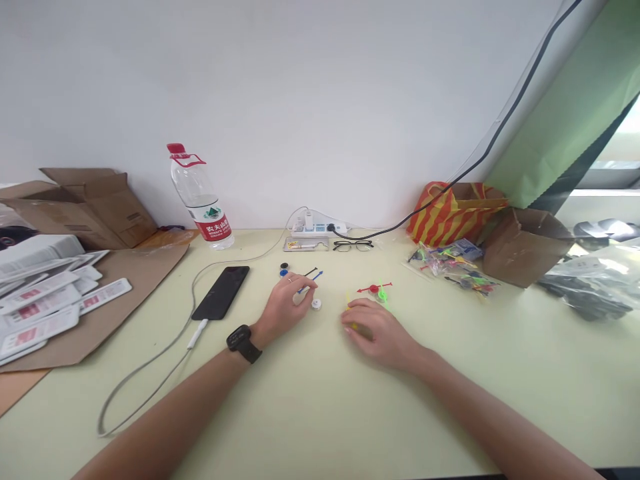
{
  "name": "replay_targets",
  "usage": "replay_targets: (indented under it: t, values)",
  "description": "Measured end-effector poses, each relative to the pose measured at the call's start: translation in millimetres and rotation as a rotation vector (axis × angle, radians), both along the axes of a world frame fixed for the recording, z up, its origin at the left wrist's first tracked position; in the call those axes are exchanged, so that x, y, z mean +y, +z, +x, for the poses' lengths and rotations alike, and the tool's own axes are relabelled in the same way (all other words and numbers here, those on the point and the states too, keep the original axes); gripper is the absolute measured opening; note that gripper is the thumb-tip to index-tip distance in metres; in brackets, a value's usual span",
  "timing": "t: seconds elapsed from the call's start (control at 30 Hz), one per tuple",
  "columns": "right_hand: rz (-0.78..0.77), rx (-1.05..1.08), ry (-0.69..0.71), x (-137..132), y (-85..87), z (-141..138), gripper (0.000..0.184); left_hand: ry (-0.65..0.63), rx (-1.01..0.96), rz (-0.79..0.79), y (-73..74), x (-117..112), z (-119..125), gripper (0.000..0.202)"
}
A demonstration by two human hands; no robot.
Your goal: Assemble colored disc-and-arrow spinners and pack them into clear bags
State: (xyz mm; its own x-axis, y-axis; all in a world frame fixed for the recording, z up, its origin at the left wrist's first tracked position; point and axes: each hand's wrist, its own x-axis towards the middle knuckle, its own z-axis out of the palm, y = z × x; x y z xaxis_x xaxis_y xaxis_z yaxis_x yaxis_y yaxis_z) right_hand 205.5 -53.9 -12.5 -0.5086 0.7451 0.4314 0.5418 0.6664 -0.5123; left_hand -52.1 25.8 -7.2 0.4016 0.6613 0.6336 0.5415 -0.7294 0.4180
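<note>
My left hand has its thumb and index fingertip close together in a pinch; anything between them is too small to make out. By its fingers are a blue arrow, a black arrow and a small white round piece. A blue disc and a black disc lie just beyond this hand. My right hand is curled round a yellow plastic piece, mostly hidden and blurred, probably an arrow. Beyond it lie a red double-ended arrow and a bright green arrow piece.
To the left are a phone on a white cable, a water bottle, cardboard and white packs. Glasses, a clear case and a power strip stand by the wall. Bagged coloured pieces lie right.
</note>
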Motion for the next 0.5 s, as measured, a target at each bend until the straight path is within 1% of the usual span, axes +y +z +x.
replay_targets:
  t: [0.1,0.2,0.27,0.33,0.37,0.47,0.5]
  values:
    - [0.016,-0.005,-0.166,7.0,0.0,7.6,0.012,-0.04,0.004,-0.065,-0.2,-1.2,-1.2,0.011]
    - [0.037,0.005,-0.315,11.2,0.2,14.6,0.013,-0.109,0.023,-0.171,0.7,-3.7,0.1,0.01]
    - [0.048,0.039,-0.346,11.1,1.1,15.8,0.011,-0.157,0.038,-0.231,1.5,-7.1,3.9,0.011]
    - [0.017,0.103,-0.342,8.2,2.4,13.0,0.007,-0.194,0.044,-0.263,2.3,-13.0,10.0,0.013]
    - [-0.024,0.143,-0.334,6.0,2.9,10.2,0.013,-0.213,0.043,-0.269,2.8,-16.8,13.8,0.013]
    - [-0.189,0.262,-0.307,-1.5,3.0,-0.9,0.039,-0.292,0.045,-0.29,4.4,-29.3,25.2,0.016]
    - [-0.233,0.289,-0.295,-3.6,2.7,-4.5,0.043,-0.323,0.044,-0.294,5.2,-33.0,28.2,0.016]
